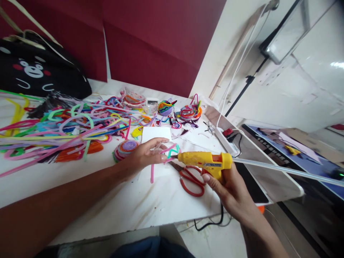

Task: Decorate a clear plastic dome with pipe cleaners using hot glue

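Holding a yellow glue gun (200, 160) from the near right, the right hand (233, 190) has its grip closed around the handle, with the nozzle aimed left, probably so that the tip can be placed finely. The left hand (145, 154) has its grip closed lightly on a clear rounded piece (162, 147) just above the middle of the tabletop (129, 211); the fingers sit at its left side and near edge, which seems to leave the right side free for the nozzle. On that side lie a pink strip and a teal zigzag strip (172, 152), close to the nozzle; whether the tip touches them cannot be told. Another pink strip (152, 173) hangs below the left hand. Red-handled scissors (193, 182) lie beneath the glue gun, within easy reach, and a white card (156, 133) lies just beyond the clear piece. A ball wound in coloured strips (125, 148) rests just left of the left hand. Fuzzy stems (72, 125) spread across the far left, likely there to keep the near area workable. Two more decorated balls (188, 113) stand at the far side, apart from the hands. A power strip (226, 140) sits at the right.
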Available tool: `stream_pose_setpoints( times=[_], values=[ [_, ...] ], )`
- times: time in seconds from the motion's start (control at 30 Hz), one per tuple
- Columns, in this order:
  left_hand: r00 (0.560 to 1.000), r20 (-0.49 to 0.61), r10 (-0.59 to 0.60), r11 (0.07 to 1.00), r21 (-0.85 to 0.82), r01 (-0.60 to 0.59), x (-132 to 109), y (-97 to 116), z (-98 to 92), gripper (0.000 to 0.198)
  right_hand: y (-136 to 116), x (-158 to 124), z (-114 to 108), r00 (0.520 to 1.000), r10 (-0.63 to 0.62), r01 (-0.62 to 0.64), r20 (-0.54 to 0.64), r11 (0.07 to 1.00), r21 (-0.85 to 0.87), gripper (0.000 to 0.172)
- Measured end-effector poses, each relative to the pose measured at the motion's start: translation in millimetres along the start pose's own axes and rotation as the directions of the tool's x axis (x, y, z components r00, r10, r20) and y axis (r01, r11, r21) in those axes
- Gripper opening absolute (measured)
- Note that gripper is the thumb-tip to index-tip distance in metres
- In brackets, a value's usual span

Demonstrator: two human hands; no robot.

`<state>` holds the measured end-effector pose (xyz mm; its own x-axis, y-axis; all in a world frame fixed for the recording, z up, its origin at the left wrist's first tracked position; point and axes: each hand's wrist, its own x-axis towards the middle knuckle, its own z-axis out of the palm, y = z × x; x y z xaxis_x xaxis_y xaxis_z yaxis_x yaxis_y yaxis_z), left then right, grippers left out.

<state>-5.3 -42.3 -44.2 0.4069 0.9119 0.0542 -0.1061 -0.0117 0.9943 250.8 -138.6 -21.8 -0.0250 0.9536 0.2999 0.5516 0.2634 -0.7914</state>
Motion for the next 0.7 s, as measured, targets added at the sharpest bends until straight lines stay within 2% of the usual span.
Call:
stream_pose_setpoints(
  times=[0.23,0.37,0.5,0.7],
  values=[
    [1.0,-0.009,0.009,0.998,0.056,-0.009,3.5,-3.3,-1.8,0.063,-0.1,0.0,-0.9,1.0,-0.026,0.027,0.017,0.999,-0.024,0.021],
    [1.0,-0.012,0.015,0.992,0.125,-0.013,8.3,-7.0,-7.1,0.066,-0.1,1.0,1.0,0.999,-0.002,-0.002,0.048,0.997,0.08,0.029],
    [0.999,-0.012,0.036,0.99,0.14,-0.034,9.2,-8.4,-9.0,0.064,-2.1,3.2,3.7,0.998,0.025,-0.036,0.05,0.971,0.236,0.025],
    [1.0,0.001,0.022,0.993,0.117,-0.022,7.7,-8.0,-8.0,0.062,-3.8,4.2,4.6,0.996,0.093,-0.092,0.01,0.952,0.291,0.03]
  ],
)
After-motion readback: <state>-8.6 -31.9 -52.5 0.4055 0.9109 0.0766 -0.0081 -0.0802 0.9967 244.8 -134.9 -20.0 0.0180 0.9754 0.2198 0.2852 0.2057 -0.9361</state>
